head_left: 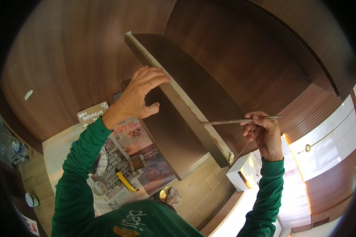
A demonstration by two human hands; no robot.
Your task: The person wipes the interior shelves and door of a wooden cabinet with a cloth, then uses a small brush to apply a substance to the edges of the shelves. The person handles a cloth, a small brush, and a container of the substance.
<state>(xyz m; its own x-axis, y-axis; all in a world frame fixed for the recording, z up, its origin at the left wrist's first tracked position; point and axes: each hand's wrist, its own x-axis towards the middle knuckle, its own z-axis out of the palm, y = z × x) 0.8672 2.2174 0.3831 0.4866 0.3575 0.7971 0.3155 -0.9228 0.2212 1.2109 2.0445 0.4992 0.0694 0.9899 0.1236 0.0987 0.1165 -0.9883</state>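
A brown wood-grain shelf [174,114] runs diagonally in front of me, with a pale, unfinished strip [182,96] along its top edge. My right hand [263,132] pinches a thin, stained paintbrush [233,121] near its rear end. The brush lies almost level, and its tip meets the shelf edge around the middle; whether it presses there is too small to tell. My left hand [140,91] has its fingers stretched out over the edge farther up, thumb apart, holding nothing. I cannot tell whether those fingertips touch the edge.
Below lie newspapers [124,158] with a yellow-and-black utility knife [126,181] on them. Near my body stands a metal can [166,193] with crumpled material beside it. A cardboard sign [91,113] leans at the wood-panelled wall [79,51]. A white box [243,173] sits past the shelf's near end.
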